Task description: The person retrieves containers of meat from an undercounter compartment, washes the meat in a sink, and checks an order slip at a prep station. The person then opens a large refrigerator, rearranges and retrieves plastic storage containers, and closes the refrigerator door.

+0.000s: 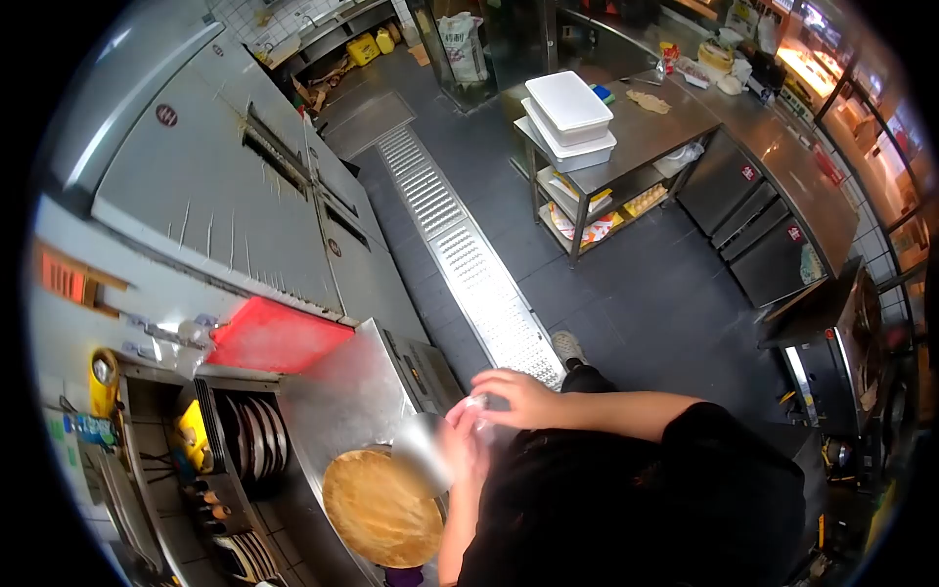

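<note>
My left hand (pixel 465 445) and my right hand (pixel 518 398) meet in front of my body, near the edge of the steel counter. Between their fingertips is a small piece of thin clear plastic (pixel 478 404); its exact kind does not show. The fingers of my right hand are bent and pinch it. My left fingers point up against the same plastic, partly smeared. A blurred whitish patch (pixel 421 452) beside my left hand cannot be made out. Below it, a round wooden board (pixel 381 509) lies on the steel counter (pixel 337 391).
A red board (pixel 279 336) stands behind the counter, near tall steel fridges (pixel 210 186). Plates (pixel 256 435) fill a rack at lower left. A metal drain grate (pixel 460 245) crosses the dark floor. White lidded tubs (pixel 569 112) are stacked on a steel table (pixel 650 127).
</note>
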`<state>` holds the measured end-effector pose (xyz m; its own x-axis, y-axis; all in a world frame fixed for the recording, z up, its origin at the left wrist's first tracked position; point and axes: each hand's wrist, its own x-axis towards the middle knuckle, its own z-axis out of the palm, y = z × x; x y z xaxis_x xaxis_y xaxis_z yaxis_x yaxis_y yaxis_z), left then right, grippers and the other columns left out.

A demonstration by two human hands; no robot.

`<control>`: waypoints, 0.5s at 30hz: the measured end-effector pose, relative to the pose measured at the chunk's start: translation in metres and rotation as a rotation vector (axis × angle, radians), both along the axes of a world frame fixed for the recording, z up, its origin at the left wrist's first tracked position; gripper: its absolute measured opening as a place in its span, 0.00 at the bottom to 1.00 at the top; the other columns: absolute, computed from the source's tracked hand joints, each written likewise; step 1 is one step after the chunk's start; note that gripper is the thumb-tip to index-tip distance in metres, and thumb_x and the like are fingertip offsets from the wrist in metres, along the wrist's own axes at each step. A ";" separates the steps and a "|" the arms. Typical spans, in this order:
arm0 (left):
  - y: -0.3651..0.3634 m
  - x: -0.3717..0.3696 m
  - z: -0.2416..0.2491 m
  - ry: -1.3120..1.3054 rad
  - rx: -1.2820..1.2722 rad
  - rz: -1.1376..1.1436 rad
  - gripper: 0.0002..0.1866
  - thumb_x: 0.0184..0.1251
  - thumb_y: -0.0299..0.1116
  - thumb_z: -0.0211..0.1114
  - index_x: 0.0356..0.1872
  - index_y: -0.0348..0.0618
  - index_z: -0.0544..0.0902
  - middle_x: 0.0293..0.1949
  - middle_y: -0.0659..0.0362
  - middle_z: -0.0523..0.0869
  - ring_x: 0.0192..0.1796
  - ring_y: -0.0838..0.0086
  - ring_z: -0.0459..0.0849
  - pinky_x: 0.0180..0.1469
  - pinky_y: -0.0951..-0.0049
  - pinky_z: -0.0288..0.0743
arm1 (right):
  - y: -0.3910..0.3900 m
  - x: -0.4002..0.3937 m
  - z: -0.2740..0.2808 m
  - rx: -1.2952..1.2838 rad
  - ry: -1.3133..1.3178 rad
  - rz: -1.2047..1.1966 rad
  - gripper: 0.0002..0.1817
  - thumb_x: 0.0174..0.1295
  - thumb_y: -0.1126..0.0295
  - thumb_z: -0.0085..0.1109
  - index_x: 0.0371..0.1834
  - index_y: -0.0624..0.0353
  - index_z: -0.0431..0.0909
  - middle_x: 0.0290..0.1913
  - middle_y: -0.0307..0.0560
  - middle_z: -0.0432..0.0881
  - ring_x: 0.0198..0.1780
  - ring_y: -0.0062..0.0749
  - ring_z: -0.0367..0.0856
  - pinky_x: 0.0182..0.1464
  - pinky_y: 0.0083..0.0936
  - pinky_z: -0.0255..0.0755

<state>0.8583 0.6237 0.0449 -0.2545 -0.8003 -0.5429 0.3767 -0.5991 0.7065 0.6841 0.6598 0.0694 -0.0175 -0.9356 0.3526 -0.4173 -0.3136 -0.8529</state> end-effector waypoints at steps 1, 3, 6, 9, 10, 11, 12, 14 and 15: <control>-0.007 -0.017 -0.003 -0.001 -0.081 -0.026 0.11 0.66 0.21 0.65 0.48 0.32 0.82 0.43 0.51 0.87 0.45 0.67 0.87 0.48 0.72 0.82 | -0.004 -0.016 0.001 -0.049 0.056 -0.118 0.22 0.56 0.61 0.71 0.52 0.61 0.82 0.56 0.54 0.81 0.54 0.51 0.80 0.60 0.39 0.73; -0.026 -0.056 0.005 0.000 -0.087 -0.066 0.09 0.67 0.22 0.65 0.46 0.31 0.82 0.41 0.52 0.88 0.41 0.70 0.87 0.45 0.76 0.81 | -0.019 -0.053 -0.009 0.077 -0.004 -0.013 0.24 0.56 0.62 0.72 0.54 0.62 0.82 0.53 0.55 0.81 0.52 0.47 0.82 0.55 0.35 0.77; -0.064 -0.099 0.008 0.032 0.010 -0.166 0.08 0.68 0.21 0.62 0.46 0.31 0.83 0.40 0.54 0.88 0.38 0.75 0.86 0.41 0.79 0.81 | -0.047 -0.103 -0.015 0.083 -0.041 -0.028 0.18 0.57 0.70 0.68 0.50 0.64 0.83 0.44 0.53 0.83 0.47 0.46 0.83 0.48 0.34 0.78; -0.100 -0.152 0.015 0.061 0.016 -0.237 0.11 0.71 0.21 0.60 0.51 0.29 0.82 0.45 0.53 0.87 0.43 0.73 0.85 0.47 0.75 0.80 | -0.081 -0.158 -0.013 0.032 0.016 -0.081 0.14 0.57 0.75 0.65 0.47 0.64 0.84 0.40 0.51 0.83 0.43 0.46 0.83 0.44 0.36 0.78; -0.108 -0.172 0.020 0.058 0.020 -0.254 0.13 0.72 0.21 0.59 0.53 0.28 0.81 0.46 0.52 0.87 0.45 0.72 0.84 0.49 0.74 0.79 | -0.094 -0.176 -0.012 0.021 0.035 -0.101 0.13 0.56 0.76 0.65 0.45 0.64 0.84 0.39 0.51 0.82 0.43 0.46 0.82 0.43 0.36 0.78; -0.115 -0.194 0.032 0.032 -0.004 -0.252 0.13 0.73 0.21 0.58 0.55 0.28 0.80 0.47 0.52 0.87 0.46 0.72 0.84 0.50 0.73 0.79 | -0.108 -0.194 -0.009 0.009 0.056 -0.124 0.11 0.56 0.77 0.64 0.43 0.64 0.84 0.37 0.50 0.82 0.42 0.46 0.82 0.42 0.37 0.77; -0.123 -0.219 0.047 0.009 -0.030 -0.252 0.14 0.74 0.22 0.58 0.56 0.28 0.80 0.48 0.53 0.86 0.46 0.72 0.84 0.51 0.72 0.80 | -0.123 -0.212 -0.005 -0.070 0.108 -0.145 0.08 0.56 0.78 0.62 0.38 0.63 0.83 0.36 0.50 0.80 0.40 0.46 0.81 0.40 0.38 0.77; -0.144 -0.252 0.051 -0.006 -0.057 -0.235 0.15 0.77 0.25 0.57 0.58 0.28 0.79 0.50 0.52 0.86 0.48 0.71 0.84 0.55 0.68 0.80 | -0.150 -0.236 -0.005 -0.105 0.201 -0.174 0.06 0.56 0.77 0.61 0.36 0.62 0.81 0.36 0.50 0.80 0.39 0.47 0.81 0.39 0.38 0.77; -0.158 -0.262 0.046 -0.008 -0.043 -0.227 0.14 0.76 0.25 0.57 0.57 0.28 0.79 0.50 0.52 0.86 0.48 0.71 0.84 0.55 0.68 0.80 | -0.162 -0.245 -0.005 -0.118 0.246 -0.182 0.05 0.56 0.77 0.61 0.35 0.62 0.80 0.35 0.49 0.80 0.39 0.47 0.80 0.39 0.38 0.77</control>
